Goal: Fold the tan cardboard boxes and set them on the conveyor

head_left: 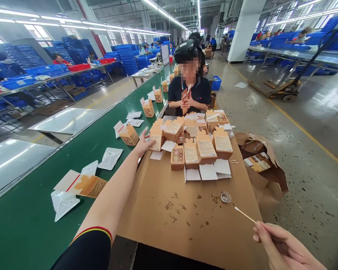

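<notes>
Left hand (142, 146) touches a printed carton (157, 137), grip unclear; right hand (281, 242) pinches a cotton swab (246, 215) low, apparently keeping its ten-o'clock tip (236, 208) free.

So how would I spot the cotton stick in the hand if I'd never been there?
Find the brown tabletop beside the green belt, then look at its near right side, where the right hand reaches in. Between its thumb and finger is a thin cotton swab, its white tip pointing toward a small clear dish. Other thin sticks lie by the boxes; only this one is held.
</notes>
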The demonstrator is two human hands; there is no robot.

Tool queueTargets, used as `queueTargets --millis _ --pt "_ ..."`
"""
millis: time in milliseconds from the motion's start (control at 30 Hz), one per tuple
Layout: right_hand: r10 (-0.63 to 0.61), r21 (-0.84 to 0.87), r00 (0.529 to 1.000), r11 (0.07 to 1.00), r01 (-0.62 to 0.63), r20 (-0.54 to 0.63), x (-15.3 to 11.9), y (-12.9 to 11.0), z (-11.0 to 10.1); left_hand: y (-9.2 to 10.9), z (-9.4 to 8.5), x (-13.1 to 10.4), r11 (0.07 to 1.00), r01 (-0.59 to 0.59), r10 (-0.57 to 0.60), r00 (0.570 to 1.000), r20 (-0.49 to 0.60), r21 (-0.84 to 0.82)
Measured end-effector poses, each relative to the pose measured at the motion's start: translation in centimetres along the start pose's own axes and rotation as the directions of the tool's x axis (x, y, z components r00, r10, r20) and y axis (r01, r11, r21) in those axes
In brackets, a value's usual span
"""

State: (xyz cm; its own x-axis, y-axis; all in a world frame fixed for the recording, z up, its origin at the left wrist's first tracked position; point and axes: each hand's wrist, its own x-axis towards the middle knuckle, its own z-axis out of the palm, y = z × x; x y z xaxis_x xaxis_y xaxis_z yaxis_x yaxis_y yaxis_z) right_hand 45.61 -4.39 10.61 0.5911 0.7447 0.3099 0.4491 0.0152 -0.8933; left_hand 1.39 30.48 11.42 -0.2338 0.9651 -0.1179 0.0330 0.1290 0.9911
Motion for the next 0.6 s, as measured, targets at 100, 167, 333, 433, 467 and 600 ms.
queueTargets --millis 100,167,333,433,467,600 --pt "-0.047 -0.036 0.999 0.998 0.048 0.017 1.1 1.0 0.5 -0.8 -2.3 -3.7 0.998 0.011 -0.010 1.000 0.012 -0.063" --pt "-0.107 -0.095 0.993 0.989 0.112 0.056 1.8 1.6 1.6 -1.8 -4.3 -7.8 0.989 0.027 -0.025 1.000 0.017 -0.143" --pt "-0.190 -0.162 0.960 0.961 0.225 0.205 3.2 2.4 4.6 -5.3 -6.3 -20.8 0.956 0.195 -0.201 0.980 -0.006 -0.218" --pt "-0.185 -0.175 0.950 0.957 0.233 0.252 3.8 2.7 5.2 -6.9 -4.2 -25.6 0.958 0.250 -0.250 0.968 0.021 -0.143" --pt "-0.180 -0.187 0.951 0.955 0.231 0.251 3.9 2.8 5.1 -7.2 -3.3 -26.3 0.962 0.242 -0.241 0.970 0.026 -0.123" --pt "-0.167 -0.215 0.976 0.957 0.194 0.136 3.1 3.0 4.1 -7.4 -0.5 -26.3 0.981 0.164 -0.163 0.986 0.023 -0.104"
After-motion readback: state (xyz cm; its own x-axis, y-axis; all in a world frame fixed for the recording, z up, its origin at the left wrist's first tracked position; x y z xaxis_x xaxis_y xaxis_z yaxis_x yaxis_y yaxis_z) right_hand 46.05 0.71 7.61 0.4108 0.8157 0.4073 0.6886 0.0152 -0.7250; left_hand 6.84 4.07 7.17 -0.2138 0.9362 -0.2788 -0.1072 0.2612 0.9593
